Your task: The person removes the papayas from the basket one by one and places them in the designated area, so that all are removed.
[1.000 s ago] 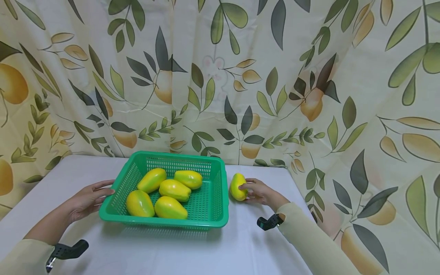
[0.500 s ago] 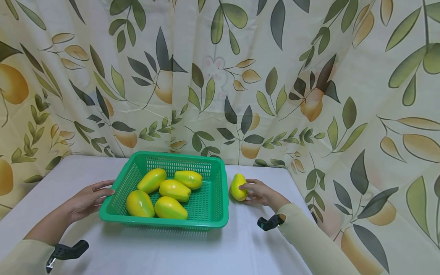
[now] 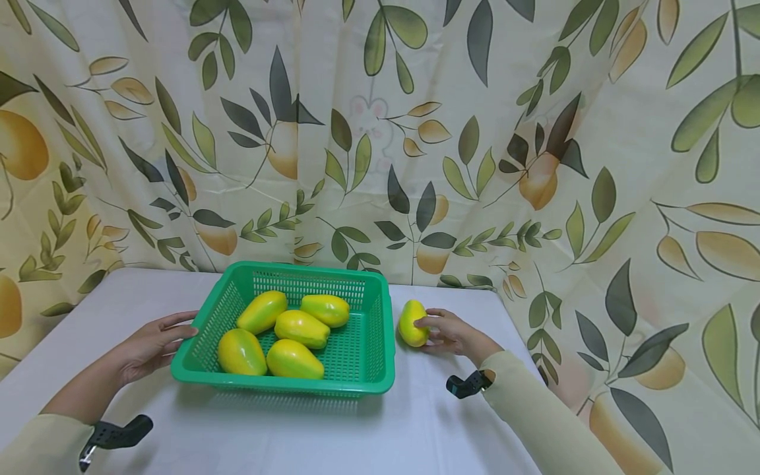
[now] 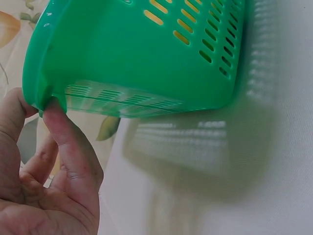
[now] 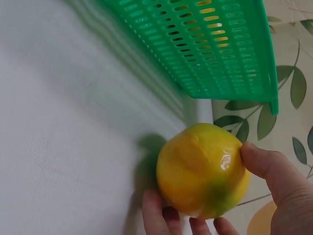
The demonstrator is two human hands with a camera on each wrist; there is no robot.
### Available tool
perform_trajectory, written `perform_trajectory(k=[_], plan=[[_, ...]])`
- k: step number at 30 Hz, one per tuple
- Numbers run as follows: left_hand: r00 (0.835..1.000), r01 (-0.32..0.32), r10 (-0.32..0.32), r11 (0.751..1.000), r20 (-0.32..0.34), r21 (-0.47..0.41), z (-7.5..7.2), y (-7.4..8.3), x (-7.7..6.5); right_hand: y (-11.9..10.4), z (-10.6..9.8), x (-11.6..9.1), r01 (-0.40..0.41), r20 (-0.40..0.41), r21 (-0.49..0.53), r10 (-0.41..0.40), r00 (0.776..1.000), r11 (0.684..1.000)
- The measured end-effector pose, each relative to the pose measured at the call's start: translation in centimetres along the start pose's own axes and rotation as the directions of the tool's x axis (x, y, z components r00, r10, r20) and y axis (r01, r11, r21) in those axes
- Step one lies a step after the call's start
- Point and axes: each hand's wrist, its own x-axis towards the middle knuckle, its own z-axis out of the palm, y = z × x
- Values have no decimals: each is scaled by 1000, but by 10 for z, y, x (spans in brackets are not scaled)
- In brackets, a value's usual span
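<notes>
Fingers (image 4: 73, 142) of the left hand (image 3: 148, 346) pinch the rim of one green basket (image 3: 332, 386) at its left end. Rectangular and slotted, the basket rests on a white surface (image 3: 267, 439) and holds five yellow-green fruits (image 3: 301, 329), three of them farther back and two along the near side. Just beyond its right side, apart from it, is a sixth fruit (image 3: 411, 323), nearly upright: smooth, glossy, rounded and yellow tinged green; the right wrist view shows a warmer, orange-yellow area and a dark green patch. The right hand (image 3: 448, 332) grasps it between thumb and fingers. I cannot tell whether it touches the surface.
</notes>
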Motion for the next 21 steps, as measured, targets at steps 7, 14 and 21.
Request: perform_trajectory(k=[7,14,21], plan=[[1000,5,-5,1000,0,1,0,0,0,0,-1,-2,-5,-6,8,5,1000,1000],[1000,8,-8,1000,-6,-11,0,-2,1,1,-3,0,-11,-6,17,11,1000,1000],[1000,9,-9,1000,-6,-13,0,0,0,1,-6,-1,-7,-8,-1,7,1000,1000]])
